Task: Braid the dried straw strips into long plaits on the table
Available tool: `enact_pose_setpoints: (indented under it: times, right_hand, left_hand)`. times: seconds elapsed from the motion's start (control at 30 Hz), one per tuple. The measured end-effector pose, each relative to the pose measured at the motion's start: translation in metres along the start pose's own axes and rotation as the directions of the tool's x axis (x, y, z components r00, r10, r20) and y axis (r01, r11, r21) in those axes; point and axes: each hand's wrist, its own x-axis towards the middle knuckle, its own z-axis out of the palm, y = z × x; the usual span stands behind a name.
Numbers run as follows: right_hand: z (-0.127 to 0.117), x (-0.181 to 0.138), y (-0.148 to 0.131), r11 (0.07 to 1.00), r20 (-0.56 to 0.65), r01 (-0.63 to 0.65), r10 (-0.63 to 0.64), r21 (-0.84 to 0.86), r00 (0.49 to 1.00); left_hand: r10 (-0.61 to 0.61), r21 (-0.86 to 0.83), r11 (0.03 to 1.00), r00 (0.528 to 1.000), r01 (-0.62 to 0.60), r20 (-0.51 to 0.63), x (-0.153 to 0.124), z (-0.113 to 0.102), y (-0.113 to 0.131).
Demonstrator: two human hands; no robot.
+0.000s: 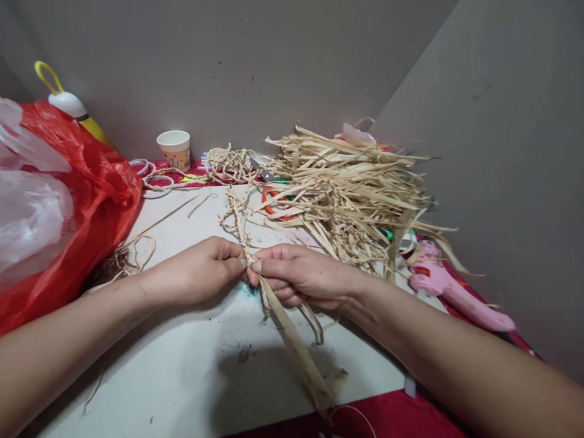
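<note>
A thin braid of dry straw (238,217) runs away from me over the white board, with loose ends sticking out along it. My left hand (210,270) pinches the braid's near end between thumb and fingers. Right against it, my right hand (294,273) is closed on the same spot, thumb on top. A wide flat straw strip (294,343) hangs from between the hands toward me, and a shorter, darker strip (312,324) comes out below the right hand. The exact crossing of the strands is hidden by my fingertips.
A heap of straw strips (353,185) lies at the back right, with orange-handled scissors (272,204) beside it. A pink glue gun (460,290) is at the right edge. Left stand a red plastic bag (103,181), a paper cup (174,149) and a yellow-and-white bottle (75,108).
</note>
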Motion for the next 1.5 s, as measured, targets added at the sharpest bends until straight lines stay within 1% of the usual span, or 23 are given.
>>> enact_pose_setpoints:
  times: [0.1, 0.2, 0.27, 0.33, 0.43, 0.6, 0.7, 0.73, 0.77, 0.8, 0.87, 0.9, 0.93, 1.0, 1.03, 1.1, 1.17, 1.2, 1.23, 1.3, 1.37, 1.43, 1.5]
  right_hand:
    - [-0.001, 0.0, -0.002, 0.962, -0.058, 0.055, -0.073, -0.266, 0.996]
    - [-0.002, -0.002, -0.005, 0.789, -0.078, 0.111, -0.197, -0.604, 0.977]
    - [-0.001, -0.003, -0.006, 0.669, -0.068, 0.118, -0.246, -0.734, 0.967]
    - [0.0, -0.004, -0.007, 0.61, -0.06, 0.118, -0.263, -0.784, 0.963]
    - [0.001, -0.005, -0.006, 0.578, -0.038, 0.137, -0.28, -0.804, 0.959]
    - [-0.001, -0.009, -0.008, 0.505, -0.025, 0.141, -0.308, -0.851, 0.951]
    - [-0.001, -0.009, -0.01, 0.481, -0.07, 0.101, -0.325, -0.871, 0.943]
    - [0.0, -0.009, -0.01, 0.499, -0.097, 0.08, -0.319, -0.863, 0.943]
    - [0.0, -0.008, -0.01, 0.551, -0.128, 0.061, -0.297, -0.832, 0.946]
    - [0.001, -0.008, -0.01, 0.639, -0.156, 0.042, -0.251, -0.768, 0.955]
    - [0.004, -0.006, -0.009, 0.841, -0.184, -0.013, -0.103, -0.54, 0.978]
    - [0.006, -0.004, -0.008, 0.913, -0.181, -0.046, -0.03, -0.406, 0.983]
    - [0.008, -0.004, -0.006, 0.954, -0.178, -0.074, 0.022, -0.29, 0.984]
    - [0.014, -0.003, -0.002, 0.981, -0.201, -0.091, 0.055, -0.17, 0.978]
    - [0.017, -0.002, 0.0, 0.983, -0.228, -0.086, 0.048, -0.163, 0.972]
    - [0.022, -0.003, 0.006, 0.97, -0.294, -0.069, -0.002, -0.231, 0.956]
    - [0.026, -0.004, 0.013, 0.91, -0.357, -0.048, -0.113, -0.413, 0.927]
    - [0.026, -0.004, 0.016, 0.845, -0.373, -0.041, -0.191, -0.533, 0.908]
    - [0.027, -0.003, 0.018, 0.754, -0.364, -0.036, -0.274, -0.656, 0.89]
    - [0.028, -0.003, 0.022, 0.533, -0.288, -0.031, -0.405, -0.846, 0.868]
    - [0.031, -0.005, 0.021, 0.366, -0.21, -0.034, -0.453, -0.93, 0.866]
    - [0.035, -0.012, 0.015, 0.312, -0.158, -0.021, -0.423, -0.95, 0.892]
    - [0.037, -0.022, 0.005, 0.342, -0.092, 0.026, -0.325, -0.939, 0.941]
  left_hand:
    - [0.002, 0.053, 0.999, 0.998, -0.005, 0.056, 0.002, -0.006, 0.001]
    - [-0.03, -0.046, 0.998, 0.996, 0.034, 0.086, 0.004, -0.005, 0.001]
    - [-0.076, -0.151, 0.984, 0.993, 0.09, 0.092, 0.006, -0.002, -0.001]
    - [-0.118, -0.222, 0.966, 0.989, 0.134, 0.087, 0.007, 0.002, -0.002]
    - [-0.129, -0.257, 0.957, 0.991, 0.137, 0.047, 0.007, 0.007, -0.004]
    - [-0.099, -0.201, 0.975, 0.995, 0.095, -0.01, 0.006, 0.009, -0.005]
    - [-0.074, -0.127, 0.989, 0.997, 0.071, -0.017, 0.006, 0.009, -0.008]
    - [-0.055, -0.097, 0.994, 0.998, 0.053, -0.019, 0.006, 0.008, -0.009]
    - [-0.033, -0.068, 0.997, 0.999, 0.032, -0.024, 0.006, 0.008, -0.01]
    - [-0.01, -0.042, 0.999, 0.999, 0.009, -0.034, 0.006, 0.008, -0.01]
    - [0.023, -0.002, 1.0, 0.999, -0.023, -0.047, 0.006, 0.009, -0.01]
    - [0.034, 0.01, 0.999, 0.998, -0.034, -0.047, 0.005, 0.009, -0.01]
    - [0.048, 0.017, 0.999, 0.998, -0.047, -0.046, 0.005, 0.01, -0.01]
    - [0.072, 0.019, 0.997, 0.996, -0.071, -0.044, 0.004, 0.011, -0.009]
    - [0.079, 0.016, 0.997, 0.996, -0.078, -0.05, 0.004, 0.012, -0.009]
    - [0.078, -0.003, 0.997, 0.994, -0.078, -0.079, 0.003, 0.015, -0.008]
    - [0.053, -0.028, 0.998, 0.992, -0.057, -0.117, 0.002, 0.017, -0.006]
    - [0.038, -0.038, 0.998, 0.99, -0.043, -0.134, 0.002, 0.018, -0.005]
    - [0.023, -0.044, 0.999, 0.989, -0.03, -0.145, 0.001, 0.019, -0.004]
    - [0.01, -0.048, 0.999, 0.988, -0.017, -0.155, 0.001, 0.02, -0.003]
    - [0.008, -0.046, 0.999, 0.989, -0.015, -0.15, 0.001, 0.02, -0.004]
    - [0.006, -0.041, 0.999, 0.99, -0.011, -0.138, 0.002, 0.019, -0.005]
    - [0.001, -0.036, 0.999, 0.992, -0.006, -0.125, 0.002, 0.017, -0.006]
